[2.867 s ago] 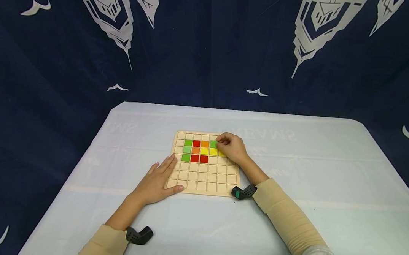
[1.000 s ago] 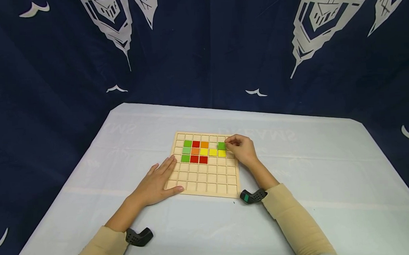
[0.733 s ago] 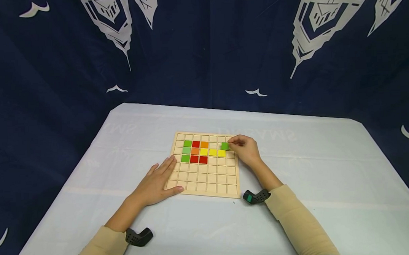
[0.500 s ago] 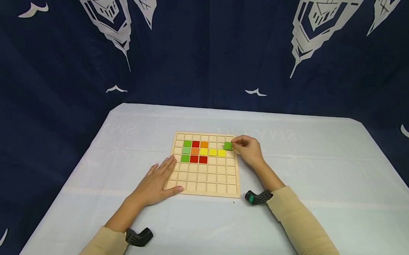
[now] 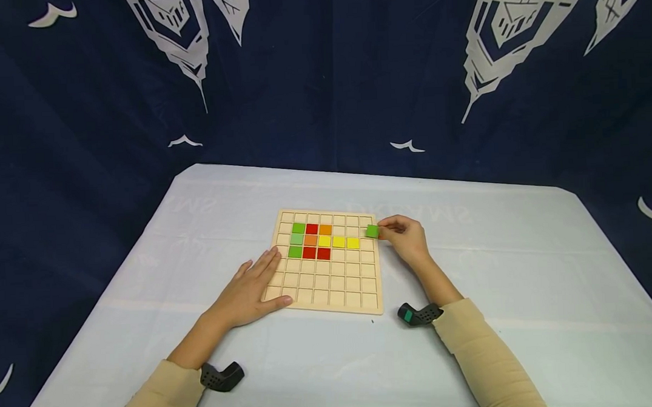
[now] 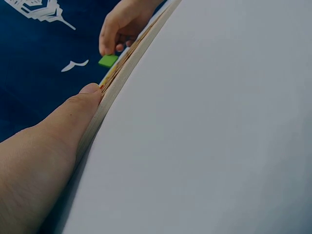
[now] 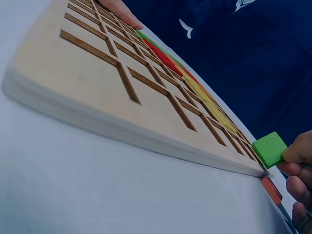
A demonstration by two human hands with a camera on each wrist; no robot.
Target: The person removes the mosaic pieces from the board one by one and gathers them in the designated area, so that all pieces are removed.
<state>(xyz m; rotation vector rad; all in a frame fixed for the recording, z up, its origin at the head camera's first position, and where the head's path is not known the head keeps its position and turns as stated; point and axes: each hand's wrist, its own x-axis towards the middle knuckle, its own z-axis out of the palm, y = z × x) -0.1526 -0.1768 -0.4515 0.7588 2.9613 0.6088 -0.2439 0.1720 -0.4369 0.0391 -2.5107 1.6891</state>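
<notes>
A light wooden grid board (image 5: 321,283) lies on the table. Along its left edge rests my left hand (image 5: 250,290), fingers straight and thumb at the front corner; the left wrist view shows the thumb (image 6: 73,112) against the board's side. My right hand (image 5: 406,239) pinches a green square tile (image 5: 372,231) between thumb and forefinger at the board's right edge. In the right wrist view this tile (image 7: 269,149) is tilted, close over the edge. Several red, orange, yellow and green tiles sit in the board's cells, among them a yellow one (image 5: 352,243).
In the right wrist view a small orange-red piece (image 7: 271,190) is beside the board's edge, below the right hand. A white cloth (image 5: 322,373) covers the table, with a dark blue patterned curtain (image 5: 299,95) behind. A black device (image 5: 222,377) is by the left wrist.
My right hand has lifted the green tile from its cell behind the yellow tiles and carried it rightward to the board's edge. My left hand has stayed in place.
</notes>
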